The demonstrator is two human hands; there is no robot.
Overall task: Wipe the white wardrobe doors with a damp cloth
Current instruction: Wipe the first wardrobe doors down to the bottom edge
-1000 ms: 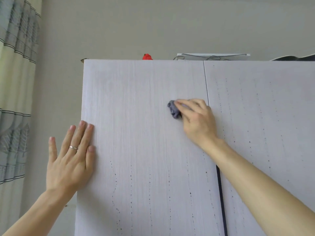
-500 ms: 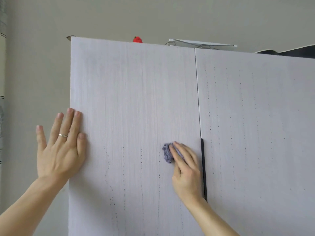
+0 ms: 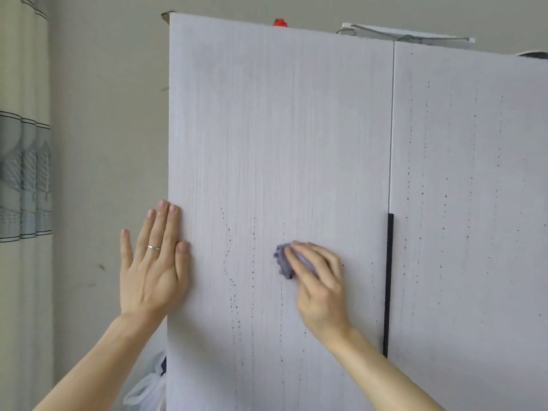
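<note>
"Two doors, and how much of the job was done?"

"Less than half, I judged. The left door (image 3: 267, 129) looked free of marks across its upper part, but dotted trails of dark specks ran down its lower part, and the right door (image 3: 474, 203) carried them nearly top to bottom."

"Where was the cloth (image 3: 283, 262)?"

"Bunched small against the lower middle of the left door, among those trails, well left of the dark handle strip (image 3: 388, 286). The right hand (image 3: 320, 280) lay over it, fingers nearly straight, pressing it to the panel. The thumb was hidden."

"And the other hand?"

"The left hand (image 3: 154, 262) was flat against the door's outer edge, fingers straight and together, gripping nothing."

"Any containers?"

"A white bag (image 3: 406, 32) with cord handles lay on top of the wardrobe, a small red thing (image 3: 280, 23) beside it. A clear plastic bag (image 3: 148, 390) sat low by the wardrobe's left side. I couldn't tell what either held."
</note>
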